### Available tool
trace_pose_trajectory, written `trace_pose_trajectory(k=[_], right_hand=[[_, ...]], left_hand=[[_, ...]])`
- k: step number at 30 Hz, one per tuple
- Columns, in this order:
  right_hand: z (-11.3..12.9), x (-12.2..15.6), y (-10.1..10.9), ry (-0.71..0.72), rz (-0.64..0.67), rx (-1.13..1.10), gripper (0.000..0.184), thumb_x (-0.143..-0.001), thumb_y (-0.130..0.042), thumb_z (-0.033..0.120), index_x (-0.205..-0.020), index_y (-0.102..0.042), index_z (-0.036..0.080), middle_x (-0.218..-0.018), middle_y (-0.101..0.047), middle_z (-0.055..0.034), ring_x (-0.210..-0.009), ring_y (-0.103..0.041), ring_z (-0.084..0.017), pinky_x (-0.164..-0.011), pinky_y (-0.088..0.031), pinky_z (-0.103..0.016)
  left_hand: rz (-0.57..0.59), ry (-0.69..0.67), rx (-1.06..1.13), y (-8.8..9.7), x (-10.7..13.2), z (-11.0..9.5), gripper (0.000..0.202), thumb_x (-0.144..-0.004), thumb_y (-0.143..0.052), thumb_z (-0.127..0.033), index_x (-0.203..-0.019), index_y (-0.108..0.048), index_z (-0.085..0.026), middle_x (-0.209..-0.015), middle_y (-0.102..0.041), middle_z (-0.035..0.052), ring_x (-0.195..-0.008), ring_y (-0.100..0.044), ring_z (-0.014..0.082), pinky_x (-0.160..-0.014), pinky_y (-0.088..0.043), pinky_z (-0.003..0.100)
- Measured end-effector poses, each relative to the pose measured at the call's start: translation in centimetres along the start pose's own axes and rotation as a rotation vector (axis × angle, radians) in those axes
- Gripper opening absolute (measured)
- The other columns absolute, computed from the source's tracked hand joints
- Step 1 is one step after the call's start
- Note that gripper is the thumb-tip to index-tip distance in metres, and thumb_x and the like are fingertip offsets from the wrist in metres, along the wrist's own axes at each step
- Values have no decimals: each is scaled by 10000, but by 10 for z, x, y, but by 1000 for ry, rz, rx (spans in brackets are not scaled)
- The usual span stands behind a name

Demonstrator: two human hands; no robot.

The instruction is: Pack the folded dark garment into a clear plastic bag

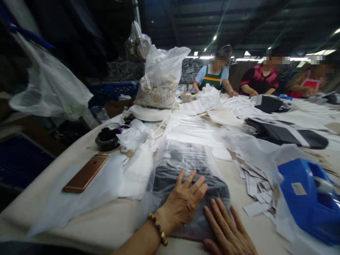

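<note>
A clear plastic bag (186, 152) with printed lines on it lies flat in front of me, with a dark folded garment (164, 177) inside. My left hand (183, 200), with a beaded bracelet at the wrist, rests on top of the bag, fingers spread and holding nothing. Across the bag's near right corner lies my right hand (228, 228), its fingers stretched out flat. Both palms face down, so what is under them is hidden. Farther up the table, a stack of printed clear bags (191, 124) continues from the bag's far end.
A phone (85, 173) lies on white sheeting at left, near a black round container (107, 138). At right are a blue tape dispenser (305, 198), paper slips (256, 187) and dark garments (287, 132). A stuffed plastic bag (162, 78) stands behind; several people work across the table.
</note>
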State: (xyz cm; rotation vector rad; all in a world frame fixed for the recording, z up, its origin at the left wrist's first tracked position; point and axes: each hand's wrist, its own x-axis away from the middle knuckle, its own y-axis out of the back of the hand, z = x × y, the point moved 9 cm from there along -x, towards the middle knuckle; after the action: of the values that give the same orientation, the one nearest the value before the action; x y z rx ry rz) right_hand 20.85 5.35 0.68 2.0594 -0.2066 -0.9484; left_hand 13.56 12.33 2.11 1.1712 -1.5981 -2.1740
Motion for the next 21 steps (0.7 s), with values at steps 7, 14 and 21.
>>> trace_pose_trajectory(k=[7,14,21], right_hand=[[-6,1,-3,43,16,13,467,-803,-523,409,-1168,-546,118,-1212,-560,-188,-1301,-294,-314,-1115,-117,-477],[-4,2,-5,-13,3,9,482,-789,-536,392,-1193,-528,130,-1226,-547,-194,-1211,-439,-326,-1104,-136,-502],[-6,4,-2,-30,-17,-16,470,-780,-554,368,-1174,-547,112,-1214,-554,-199,-1166,-487,-328,-1108,-110,-491]], left_hand=[[26,49,144,25,-4,15,384,-929,-319,-247,-1307,-339,-187,-1360,-447,-19,-1287,-325,191,-1069,-280,443],[-324,599,52,103,97,84,438,-805,-570,-367,-1167,-475,-139,-1086,-585,123,-1020,-547,247,-833,-487,405],[-362,1054,461,44,148,115,411,-755,-491,-582,-614,-509,-196,-613,-479,-28,-513,-497,116,-498,-452,233]])
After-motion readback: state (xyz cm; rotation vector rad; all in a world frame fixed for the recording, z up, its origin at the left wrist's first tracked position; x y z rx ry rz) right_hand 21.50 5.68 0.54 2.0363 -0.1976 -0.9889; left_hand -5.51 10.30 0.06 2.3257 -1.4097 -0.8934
